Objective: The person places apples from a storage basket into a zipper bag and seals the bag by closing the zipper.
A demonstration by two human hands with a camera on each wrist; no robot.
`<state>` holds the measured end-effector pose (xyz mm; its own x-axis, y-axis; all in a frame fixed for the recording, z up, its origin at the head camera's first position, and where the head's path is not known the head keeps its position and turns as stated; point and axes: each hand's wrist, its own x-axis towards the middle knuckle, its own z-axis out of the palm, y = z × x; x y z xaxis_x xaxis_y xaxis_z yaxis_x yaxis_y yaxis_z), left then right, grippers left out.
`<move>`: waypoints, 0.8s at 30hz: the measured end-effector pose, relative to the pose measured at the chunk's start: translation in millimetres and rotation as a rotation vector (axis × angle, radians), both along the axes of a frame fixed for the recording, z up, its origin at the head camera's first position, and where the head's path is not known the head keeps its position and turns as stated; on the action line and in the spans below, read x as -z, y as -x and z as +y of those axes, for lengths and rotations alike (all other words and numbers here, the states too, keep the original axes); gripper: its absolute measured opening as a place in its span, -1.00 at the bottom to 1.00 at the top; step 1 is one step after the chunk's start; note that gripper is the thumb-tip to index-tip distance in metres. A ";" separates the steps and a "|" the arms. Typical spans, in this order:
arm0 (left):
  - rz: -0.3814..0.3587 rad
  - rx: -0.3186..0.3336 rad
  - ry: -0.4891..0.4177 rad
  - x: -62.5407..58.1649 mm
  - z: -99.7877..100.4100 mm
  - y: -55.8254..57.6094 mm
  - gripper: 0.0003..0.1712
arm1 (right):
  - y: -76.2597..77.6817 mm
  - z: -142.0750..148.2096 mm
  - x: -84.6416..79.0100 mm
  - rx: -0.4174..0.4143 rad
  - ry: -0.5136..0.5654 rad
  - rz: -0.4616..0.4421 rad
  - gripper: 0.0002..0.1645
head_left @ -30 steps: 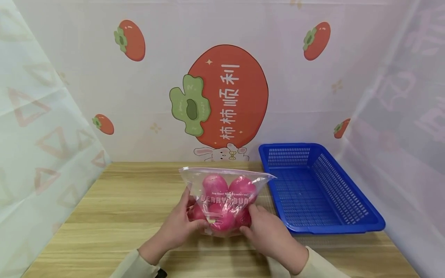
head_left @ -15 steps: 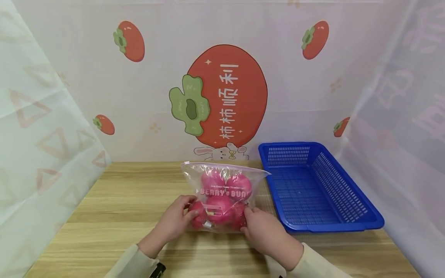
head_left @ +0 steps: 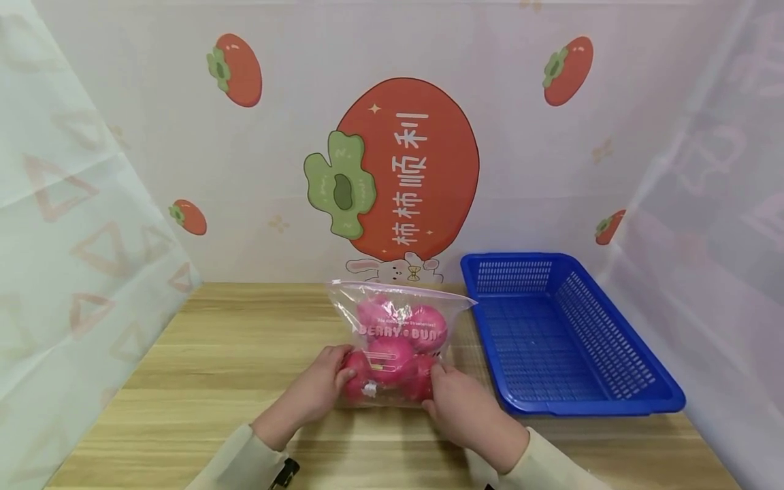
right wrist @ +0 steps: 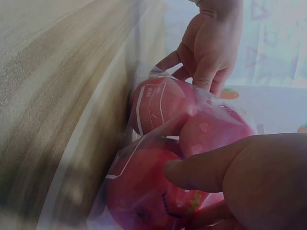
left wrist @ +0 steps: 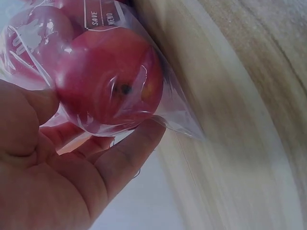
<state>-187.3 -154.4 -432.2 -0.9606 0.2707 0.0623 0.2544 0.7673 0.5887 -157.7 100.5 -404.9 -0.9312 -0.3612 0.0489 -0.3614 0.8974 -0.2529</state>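
A clear zip bag (head_left: 456, 309) with pink print and a pale zip strip leans on the wooden table, its slider at the upper left. Several round, pinkish-red fruits (head_left: 390, 359) fill it; their exact kind is unclear. My left hand (head_left: 315, 386) holds the bag's lower left corner, thumb in front and fingers curled around one fruit (left wrist: 112, 79) through the plastic. At the lower right side, my right hand (head_left: 471, 412) grips the bag around another fruit (right wrist: 144, 184), thumb on the front. The right fingertips are mostly hidden.
Right of the bag stands a blue plastic basket (head_left: 511, 401) with slotted walls, close to the right hand. The wooden table (head_left: 214, 367) extends to the left. A printed cloth backdrop (head_left: 294, 88) closes off the back and both sides.
The bag's top edge has tipped away from me, and the fruits inside have shifted. My left thumb has moved up onto the lower left fruit. My right hand keeps its hold.
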 end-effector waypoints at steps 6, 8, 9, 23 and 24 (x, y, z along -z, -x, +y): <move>0.003 -0.005 0.005 2.0 2.3 -2.0 -0.45 | 0.0 1.9 2.5 -0.023 -0.008 0.019 -0.33; 0.010 -0.001 0.017 2.5 4.0 -2.2 -0.45 | 0.5 1.6 3.5 -0.017 -0.021 0.019 -0.24; 0.013 0.002 0.027 2.7 5.0 -2.2 -0.45 | 1.0 1.2 4.3 -0.014 -0.031 0.018 -0.20; 0.005 0.001 0.085 -1.2 13.8 1.9 -0.48 | 2.6 -4.0 7.0 0.020 -0.047 0.015 -0.07; 0.003 0.000 0.081 -1.2 14.0 2.5 -0.48 | 2.5 -4.2 6.6 0.022 -0.049 0.014 -0.06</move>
<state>-189.8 -140.4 -431.0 -0.9605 0.2749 0.0426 0.2557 0.8124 0.5241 -160.2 96.3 -411.5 -0.9384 -0.3425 0.0451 -0.3443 0.9166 -0.2034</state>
